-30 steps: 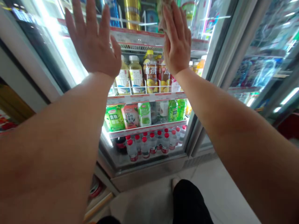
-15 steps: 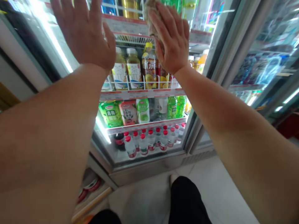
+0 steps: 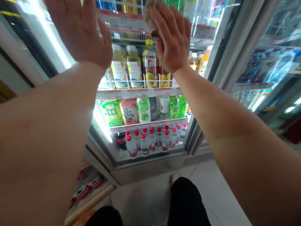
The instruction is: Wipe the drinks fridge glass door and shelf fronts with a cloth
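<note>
In front of me is the glass door (image 3: 113, 157) of a lit drinks fridge. My left hand (image 3: 81, 34) is raised at the upper left with its fingers spread and nothing in it; its fingertips run past the top edge. My right hand (image 3: 172, 37) is up at the top middle, its fingers bent over a crumpled beige cloth (image 3: 148, 17) against the glass. Behind the glass stand tea bottles (image 3: 134, 67) on a wire-fronted shelf. Green and pink drink packs (image 3: 129, 112) fill the shelf below.
Red-capped water bottles (image 3: 144, 143) stand at the fridge bottom. Another fridge door (image 3: 261, 72) is on the right. At the lower left is a wooden-edged shelf (image 3: 94, 199) with red-rimmed packages. My legs (image 3: 188, 201) are over the tiled floor (image 3: 225, 188).
My left hand has shifted slightly up and left. The right hand stays nearly in place with the cloth, its fingers a little more bent. The view has tilted slightly.
</note>
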Demonstrator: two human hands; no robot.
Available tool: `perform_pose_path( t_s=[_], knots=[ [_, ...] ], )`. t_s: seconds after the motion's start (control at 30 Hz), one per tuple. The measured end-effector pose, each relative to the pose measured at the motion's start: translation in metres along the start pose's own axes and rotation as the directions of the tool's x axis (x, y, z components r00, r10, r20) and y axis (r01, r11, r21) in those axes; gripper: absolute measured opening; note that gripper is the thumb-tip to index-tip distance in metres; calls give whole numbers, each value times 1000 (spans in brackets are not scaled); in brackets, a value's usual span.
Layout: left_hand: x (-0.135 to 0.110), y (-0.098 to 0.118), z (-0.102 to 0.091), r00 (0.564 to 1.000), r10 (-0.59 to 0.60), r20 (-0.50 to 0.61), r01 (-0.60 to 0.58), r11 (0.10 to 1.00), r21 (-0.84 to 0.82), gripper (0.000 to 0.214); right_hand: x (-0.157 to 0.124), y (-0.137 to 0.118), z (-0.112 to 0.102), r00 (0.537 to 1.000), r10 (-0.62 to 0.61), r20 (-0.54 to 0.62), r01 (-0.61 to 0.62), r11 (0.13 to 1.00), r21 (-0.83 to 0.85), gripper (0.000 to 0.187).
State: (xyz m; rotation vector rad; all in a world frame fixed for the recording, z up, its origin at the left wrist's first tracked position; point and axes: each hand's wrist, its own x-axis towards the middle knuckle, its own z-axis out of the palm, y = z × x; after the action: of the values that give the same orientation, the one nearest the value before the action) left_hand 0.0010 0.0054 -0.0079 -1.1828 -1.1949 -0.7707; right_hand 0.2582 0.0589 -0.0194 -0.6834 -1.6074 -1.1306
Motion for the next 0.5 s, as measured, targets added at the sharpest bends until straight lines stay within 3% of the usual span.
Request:
perform_pose_path(
  t_s=[0.07,0.13,0.17,0.23,0.3,0.33,0.37,0.43,0.5],
  knots=[
    [1,-2,3,1000,1,20,-1,1000,5,63,0,-1,3,987,147,-63,-147,989,16,54],
    [2,-5,10,1000,5,15,-5,1000,19,61,-1,-1,4,974,205,-95,-204,979,19,54],
    [3,-6,14,1000,5,-1,-5,1000,28,59,-1,-1,4,981,170,-91,-170,985,14,55],
    [4,-10,22,999,18,-37,-17,999,33,55,-4,0,2,1000,-14,-24,14,1000,3,57],
    [4,-12,28,998,26,-53,-24,999,28,52,-6,-1,0,982,-183,41,182,983,13,57],
    [4,-12,29,998,27,-49,-26,999,29,52,-7,-1,-1,976,-210,53,209,978,24,56],
    [4,-13,29,999,26,-41,-25,999,30,51,-8,-2,-1,982,-184,46,183,982,37,55],
    [4,-13,28,1000,26,-4,-26,999,37,51,-8,-4,0,1000,-12,-16,14,998,66,53],
    [4,-12,25,999,26,24,-27,999,35,51,-9,-4,3,989,132,-61,-125,987,99,51]
  ],
)
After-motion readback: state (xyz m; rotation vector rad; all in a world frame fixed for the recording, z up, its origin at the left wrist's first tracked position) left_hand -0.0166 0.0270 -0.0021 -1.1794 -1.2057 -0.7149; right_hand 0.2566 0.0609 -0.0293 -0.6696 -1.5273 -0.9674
